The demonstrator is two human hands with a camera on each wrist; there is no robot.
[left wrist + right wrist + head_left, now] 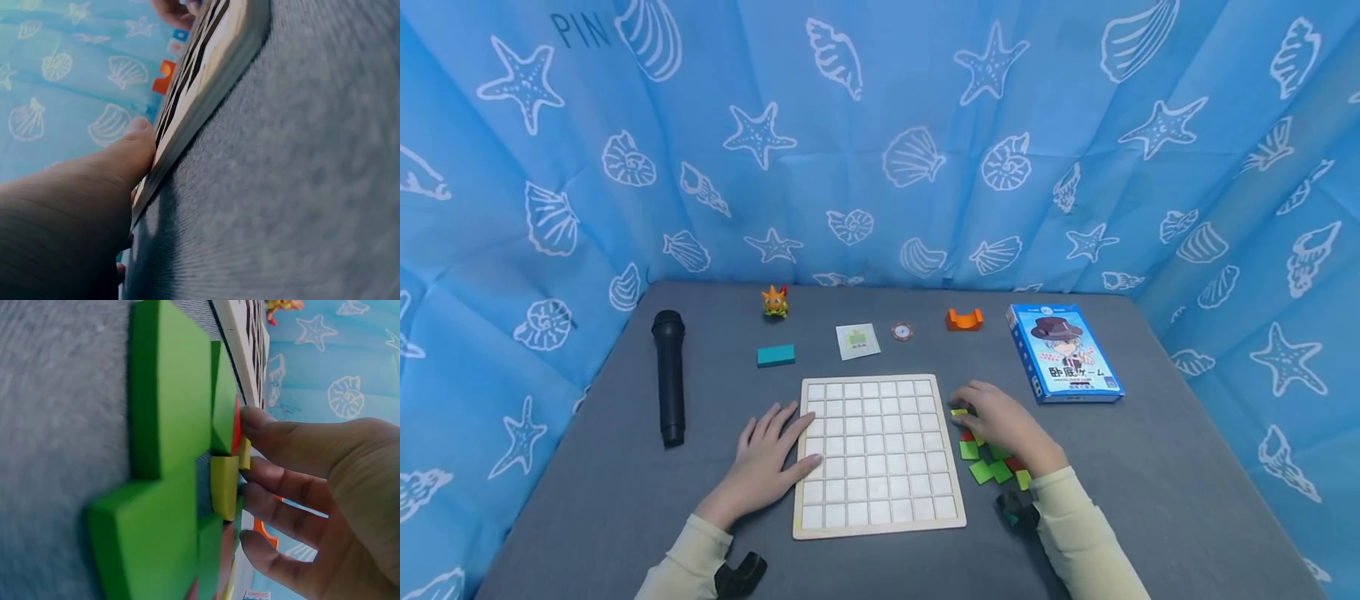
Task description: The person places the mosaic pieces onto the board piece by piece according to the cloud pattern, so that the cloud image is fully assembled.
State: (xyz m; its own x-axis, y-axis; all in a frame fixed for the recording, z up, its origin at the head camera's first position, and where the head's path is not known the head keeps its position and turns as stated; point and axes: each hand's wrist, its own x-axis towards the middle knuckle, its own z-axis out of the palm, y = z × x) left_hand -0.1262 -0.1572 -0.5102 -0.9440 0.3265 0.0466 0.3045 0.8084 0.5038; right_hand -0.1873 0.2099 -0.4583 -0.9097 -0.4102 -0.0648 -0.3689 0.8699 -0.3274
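Note:
A square wooden board [880, 454] with a grid of white squares lies in the middle of the table. My left hand [767, 458] rests on its left edge with fingers spread; in the left wrist view the thumb [140, 144] touches the board's rim. To the right of the board, my right hand [1000, 421] is over a loose pile of green, yellow and red square tiles [981, 472]. Its thumb and index finger pinch a small yellow tile [245, 455] at the far side of the pile. Green tiles [181, 394] lie nearest the right wrist camera.
Behind the board are a teal block [776, 356], a white card [857, 342], a round chip [902, 332], an orange curved block [964, 320] and a small figurine [774, 302]. A black microphone [670, 379] lies left; a blue game box [1065, 354] lies right. Blue curtains [880, 158] surround the table.

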